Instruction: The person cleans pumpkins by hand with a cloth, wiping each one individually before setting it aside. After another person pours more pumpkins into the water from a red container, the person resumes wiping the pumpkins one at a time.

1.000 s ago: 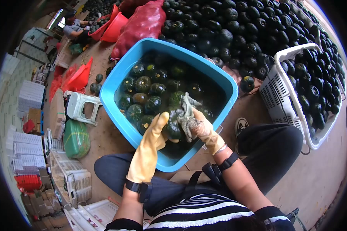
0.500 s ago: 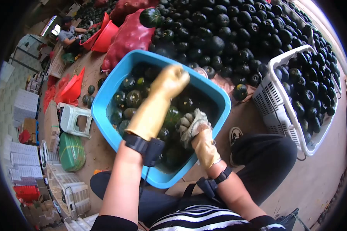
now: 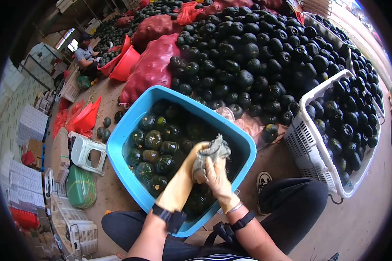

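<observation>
Both my hands wear pale yellow rubber gloves and meet above the water in a blue plastic tub (image 3: 116, 145). My right hand (image 3: 219, 180) is closed on a wet, bunched grey cloth (image 3: 211, 154). My left hand (image 3: 189, 167) presses against the cloth from the other side, its fingers mostly hidden behind it. Whether something lies inside the cloth is hidden. Several dark green squash (image 3: 153, 140) float in the tub's left half, beside my left forearm. One brownish squash (image 3: 150, 155) is among them.
A large heap of dark green squash (image 3: 248, 78) lies beyond the tub. To the right stands a white crate (image 3: 307, 148) full of squash. Red mesh sacks (image 3: 150, 69), a white stool (image 3: 85, 152) and a green bundle (image 3: 80, 187) are on the left. A person (image 3: 86, 56) sits far left.
My left hand has come down from the tub's far side to the cloth. My right hand has brought the cloth up to meet it. A squash near the red sack's top has gone from there. The view has tilted upward.
</observation>
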Motion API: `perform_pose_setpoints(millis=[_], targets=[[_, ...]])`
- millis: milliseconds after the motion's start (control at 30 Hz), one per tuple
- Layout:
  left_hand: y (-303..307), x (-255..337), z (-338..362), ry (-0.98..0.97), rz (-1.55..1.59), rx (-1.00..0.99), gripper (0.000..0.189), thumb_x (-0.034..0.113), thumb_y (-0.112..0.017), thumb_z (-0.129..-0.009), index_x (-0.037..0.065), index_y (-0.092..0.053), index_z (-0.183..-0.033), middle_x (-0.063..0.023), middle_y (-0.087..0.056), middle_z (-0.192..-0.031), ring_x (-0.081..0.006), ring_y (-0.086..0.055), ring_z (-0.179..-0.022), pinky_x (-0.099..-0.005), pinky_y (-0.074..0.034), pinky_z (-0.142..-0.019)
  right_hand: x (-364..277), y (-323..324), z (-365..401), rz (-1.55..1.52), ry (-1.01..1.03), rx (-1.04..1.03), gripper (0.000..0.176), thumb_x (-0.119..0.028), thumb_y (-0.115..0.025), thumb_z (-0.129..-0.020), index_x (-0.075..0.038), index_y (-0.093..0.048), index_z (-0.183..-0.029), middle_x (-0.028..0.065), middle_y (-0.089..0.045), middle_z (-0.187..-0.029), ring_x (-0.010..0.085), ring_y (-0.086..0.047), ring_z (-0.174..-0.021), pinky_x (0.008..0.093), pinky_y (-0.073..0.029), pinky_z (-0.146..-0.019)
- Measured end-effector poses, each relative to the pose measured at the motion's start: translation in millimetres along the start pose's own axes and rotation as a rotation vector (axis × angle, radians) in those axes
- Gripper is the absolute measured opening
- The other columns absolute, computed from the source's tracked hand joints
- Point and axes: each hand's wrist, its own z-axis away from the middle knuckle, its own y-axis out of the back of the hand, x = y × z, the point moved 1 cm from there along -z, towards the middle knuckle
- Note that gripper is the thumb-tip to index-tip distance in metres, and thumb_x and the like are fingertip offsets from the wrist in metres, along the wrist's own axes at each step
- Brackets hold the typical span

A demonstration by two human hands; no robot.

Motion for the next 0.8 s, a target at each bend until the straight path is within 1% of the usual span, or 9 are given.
perform_pose_setpoints(millis=[33,133,233,267,433,567,633,667,800], targets=[[-19.4,-4.7,12.6,0.151,0.332,-0.110,0.043,0.013,-0.067,-0.095,-0.004,-0.057,-0.133,-0.0127,-0.066,-0.124,-0.0212,-0.064,-0.111,-0.0306,-0.049,-0.100,-19.8,8.2,-4.2,-0.383,-0.271,0.036,0.039,-0.023,-0.053,-0.107,-0.002,-0.054,-0.139,0.0079,-0.066,-0.115,0.0203,-0.064,-0.096,0.0310,-0.053,-0.089],[-41.6,-20.8,75.7,-0.310,-0.389,0.063,0.058,0.010,-0.072,-0.083,-0.005,-0.053,-0.136,-0.0121,-0.065,-0.124,-0.0205,-0.062,-0.116,-0.0331,-0.047,-0.104,0.5,27.1,-13.7,-1.011,-0.552,-0.080,0.039,-0.019,-0.056,-0.105,-0.005,-0.050,-0.141,0.0070,-0.064,-0.115,0.0158,-0.065,-0.098,0.0290,-0.056,-0.086],[-67.6,-0.6,101.9,-0.499,-0.337,0.130,0.079,0.020,-0.079,-0.079,0.002,-0.045,-0.149,-0.0099,-0.063,-0.123,-0.0203,-0.060,-0.117,-0.0360,-0.046,-0.104,16.7,18.4,20.3,-0.588,-0.206,-0.150,0.044,-0.017,-0.056,-0.105,-0.001,-0.046,-0.145,0.0077,-0.064,-0.126,0.0156,-0.065,-0.107,0.0262,-0.054,-0.095],[-43.6,-7.0,91.8,-0.612,-0.544,0.203,0.083,0.022,-0.080,-0.079,0.005,-0.042,-0.151,-0.0116,-0.065,-0.121,-0.0225,-0.061,-0.117,-0.0371,-0.047,-0.103,-5.6,7.2,35.5,-1.072,-0.218,-0.084,0.038,-0.016,-0.056,-0.106,0.000,-0.052,-0.140,0.0052,-0.065,-0.124,0.0117,-0.064,-0.109,0.0225,-0.050,-0.098],[-84.4,41.1,123.6,-0.214,-1.378,0.064,0.099,0.020,-0.082,-0.072,0.012,-0.033,-0.158,-0.0227,-0.067,-0.125,-0.0379,-0.059,-0.125,-0.0436,-0.044,-0.109,-54.2,11.1,60.2,-0.928,-0.407,-0.062,0.035,-0.031,-0.051,-0.107,-0.005,-0.063,-0.129,0.0037,-0.068,-0.112,0.0178,-0.065,-0.099,0.0317,-0.052,-0.092],[-77.9,5.4,112.9,-0.700,-0.603,0.125,0.093,0.028,-0.083,-0.079,0.002,-0.035,-0.154,-0.0243,-0.057,-0.135,-0.0383,-0.059,-0.122,-0.0448,-0.043,-0.110,-61.6,10.6,49.7,-0.243,-0.062,-0.055,0.043,-0.038,-0.058,-0.098,-0.005,-0.061,-0.127,0.0104,-0.065,-0.121,0.0248,-0.063,-0.108,0.0382,-0.050,-0.097],[-75.4,-0.9,106.1,-1.129,-1.148,0.395,0.094,0.043,-0.083,-0.083,-0.003,-0.036,-0.151,-0.0200,-0.060,-0.128,-0.0303,-0.061,-0.115,-0.0407,-0.048,-0.103,-73.7,17.6,43.8,-0.295,-0.241,-0.154,0.059,-0.021,-0.075,-0.085,-0.003,-0.053,-0.136,0.0169,-0.057,-0.135,0.0282,-0.056,-0.125,0.0416,-0.039,-0.114],[-68.8,0.3,111.9,-1.177,-1.417,0.325,0.099,0.053,-0.082,-0.082,-0.007,-0.038,-0.148,-0.0248,-0.061,-0.126,-0.0358,-0.063,-0.114,-0.0421,-0.050,-0.101,-47.1,26.6,43.4,0.094,0.163,-0.027,0.060,-0.031,-0.080,-0.076,-0.004,-0.059,-0.125,0.0165,-0.063,-0.125,0.0303,-0.060,-0.119,0.0415,-0.045,-0.107],[-71.1,-13.9,168.1,-0.233,-1.355,0.385,0.097,0.016,-0.083,-0.078,0.001,-0.027,-0.156,-0.0197,-0.061,-0.130,-0.0312,-0.063,-0.120,-0.0397,-0.050,-0.105,-29.1,47.8,10.2,0.516,0.261,-0.327,0.088,-0.030,-0.089,-0.032,-0.004,-0.065,-0.113,0.0198,-0.063,-0.118,0.0385,-0.057,-0.120,0.0423,-0.043,-0.108]])
